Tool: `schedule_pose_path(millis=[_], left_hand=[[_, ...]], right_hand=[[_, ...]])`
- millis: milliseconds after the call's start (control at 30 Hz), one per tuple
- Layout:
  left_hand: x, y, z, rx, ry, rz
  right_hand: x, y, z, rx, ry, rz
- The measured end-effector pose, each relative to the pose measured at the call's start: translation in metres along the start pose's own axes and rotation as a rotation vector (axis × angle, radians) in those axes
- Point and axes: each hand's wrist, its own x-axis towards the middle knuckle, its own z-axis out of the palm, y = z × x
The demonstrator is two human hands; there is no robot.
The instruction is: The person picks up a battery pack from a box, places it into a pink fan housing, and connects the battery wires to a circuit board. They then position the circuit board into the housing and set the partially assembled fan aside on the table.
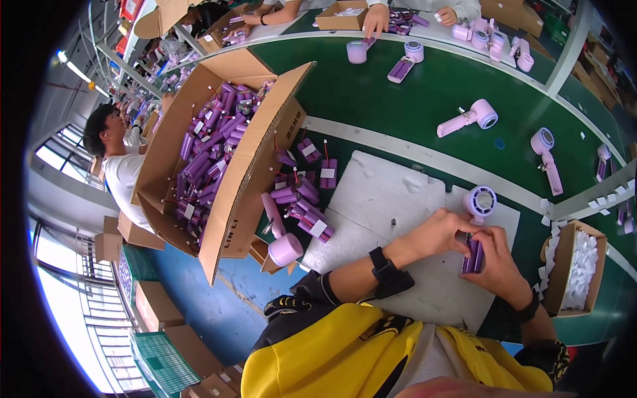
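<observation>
A light purple handheld fan (480, 200) lies over a pale board in front of me, its round head pointing away. My left hand (443, 233) pinches the top of its handle, just below the head. Around the handle's lower part, my right hand (497, 265) is closed, with thumb and forefinger near the left fingertips. Between the hands a dark purple battery pack (472, 259) shows in the handle; the fingers partly hide it. Another fan (285, 249) rests to the left, beside a pile of loose purple battery packs (308, 205).
A large open cardboard box (262, 172) full of battery packs stands left. White foam sheeting (378, 182) covers the bench. Across a pale rail, the green belt (398, 99) carries several fans (486, 114). A small carton (600, 268) of white pieces sits right. Co-workers' hands (377, 20) are opposite.
</observation>
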Motion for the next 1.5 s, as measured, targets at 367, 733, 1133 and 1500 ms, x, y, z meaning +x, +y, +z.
schedule_pose_path(millis=[367, 733, 1133, 1500], left_hand=[[-0.002, -0.002, 0.002, 0.022, 0.004, -0.033], [-0.002, -0.003, 0.001, 0.046, -0.005, -0.019], [-0.005, 0.002, 0.000, 0.023, 0.010, -0.014], [-0.005, -0.004, 0.000, 0.067, 0.026, 0.017]], right_hand=[[-0.015, -0.004, 0.008, -0.033, 0.104, 0.031], [-0.016, -0.002, 0.003, -0.002, 0.064, 0.044], [-0.009, 0.006, 0.005, 0.065, 0.029, 0.057], [-0.017, 0.006, 0.012, 0.060, 0.130, 0.016]])
